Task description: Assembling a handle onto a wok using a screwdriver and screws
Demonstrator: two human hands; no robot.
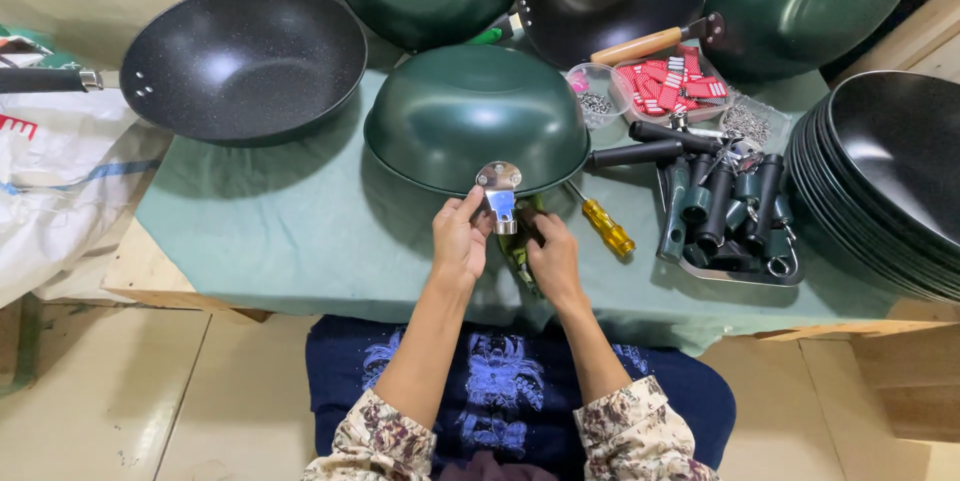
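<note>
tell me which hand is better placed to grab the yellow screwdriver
Right, probably. The yellow-handled screwdriver lies on the green cloth just right of the right hand. The left hand pinches the metal bracket at the upturned green wok.

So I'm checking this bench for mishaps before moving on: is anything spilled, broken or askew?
Nothing stands out. The green wok lies upside down on the cloth, and both hands are at its metal bracket. The yellow-handled screwdriver lies beside it, and loose handles sit in the tray.
</note>
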